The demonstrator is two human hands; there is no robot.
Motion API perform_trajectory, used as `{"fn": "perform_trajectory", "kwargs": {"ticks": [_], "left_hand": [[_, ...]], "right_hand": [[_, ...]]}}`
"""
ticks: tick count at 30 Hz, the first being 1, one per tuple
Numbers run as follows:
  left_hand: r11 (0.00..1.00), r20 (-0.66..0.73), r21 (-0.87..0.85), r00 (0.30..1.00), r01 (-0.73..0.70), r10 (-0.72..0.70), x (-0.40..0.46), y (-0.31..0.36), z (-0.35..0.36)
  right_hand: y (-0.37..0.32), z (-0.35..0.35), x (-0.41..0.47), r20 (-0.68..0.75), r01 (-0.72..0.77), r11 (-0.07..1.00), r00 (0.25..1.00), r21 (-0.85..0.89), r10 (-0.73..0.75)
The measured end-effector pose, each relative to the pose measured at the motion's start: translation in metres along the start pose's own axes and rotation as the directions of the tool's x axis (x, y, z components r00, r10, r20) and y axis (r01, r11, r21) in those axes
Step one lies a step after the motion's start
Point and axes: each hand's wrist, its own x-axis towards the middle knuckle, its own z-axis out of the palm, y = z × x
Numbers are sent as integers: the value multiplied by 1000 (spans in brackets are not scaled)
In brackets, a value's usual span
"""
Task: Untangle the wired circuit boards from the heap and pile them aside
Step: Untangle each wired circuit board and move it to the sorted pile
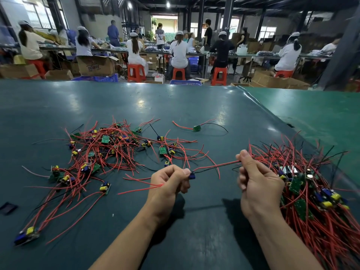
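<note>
A tangled heap of small green circuit boards with red and black wires spreads over the left half of the dark green mat. At the right edge lies a thick pile of sorted boards and wires. My left hand pinches one small board with a blue part, held above the mat. Its red and black wires stretch right to my right hand, which pinches their far ends between thumb and fingers. More red wires trail left from under my left hand.
A single board with wires lies apart at the back centre. Stray boards sit near the front left, beside a dark flat piece. A lighter green mat overlaps at the right. Seated workers and cartons fill the background.
</note>
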Motion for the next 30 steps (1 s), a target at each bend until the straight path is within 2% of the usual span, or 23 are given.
{"fn": "perform_trajectory", "kwargs": {"ticks": [5, 9, 11, 14, 16, 18, 23, 30], "left_hand": [[1000, -24, -30, 1000, -1, 1, 0, -1, 1], [987, -155, -159, 988, -26, 1, 2, 5, -1], [981, -182, -193, 983, -32, -4, 3, 6, -2], [994, -99, -108, 995, 10, -21, 2, 2, 2], [999, -28, -34, 999, 27, -28, -1, 0, 4], [999, 13, -6, 999, 34, -34, -3, -1, 2], [998, 67, 55, 997, 44, -48, -3, -1, 1], [997, 93, 62, 995, 42, -47, -4, -3, 3]], "right_hand": [[-1, 1, -4, -6, -6, 996, 1000, 85, 7], [-3, -2, -1, -7, -96, 978, 995, 186, 99], [-3, -2, -3, 53, -149, 986, 988, 69, 146], [7, 5, -19, 308, -220, 949, 908, -224, 283], [12, 8, -29, 441, -256, 926, 822, -277, 359], [15, 9, -31, 486, -259, 928, 796, -266, 361], [16, 9, -29, 379, -222, 948, 877, -229, 297], [13, 8, -18, 273, -149, 985, 947, -90, 169]]}}
